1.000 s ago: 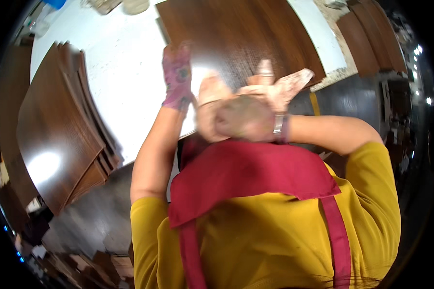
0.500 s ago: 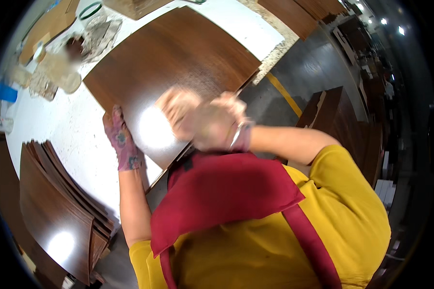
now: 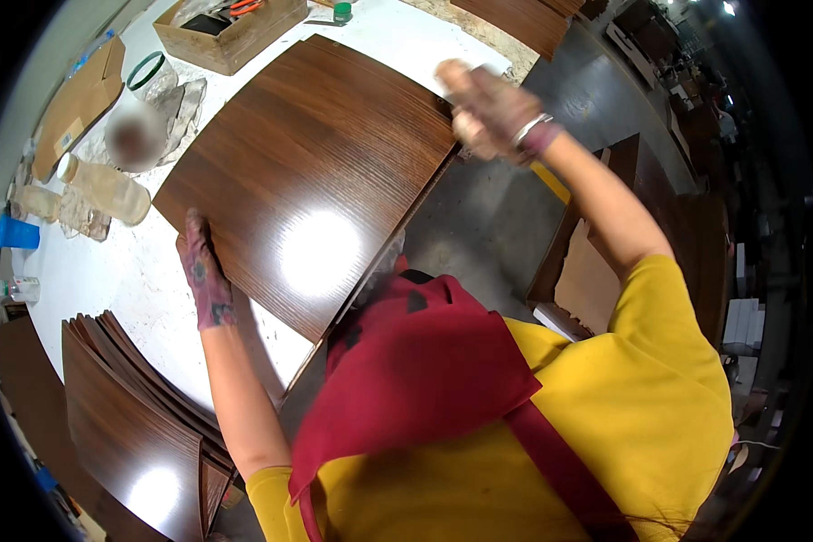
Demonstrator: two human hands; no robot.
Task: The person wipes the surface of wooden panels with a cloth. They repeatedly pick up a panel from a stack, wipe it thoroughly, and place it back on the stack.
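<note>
Right hand [image 3: 495, 110] moved outward, panel [image 3: 321, 144]; label [image 3: 68, 139] unreadable

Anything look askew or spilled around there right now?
The panel stack at lower left looks slightly askew: its edges are staggered rather than lined up. The white tabletop looks speckled, but I see no clear spill.

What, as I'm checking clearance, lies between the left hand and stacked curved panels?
Head view: only speckled white tabletop between the left hand and stacked panels.
</note>
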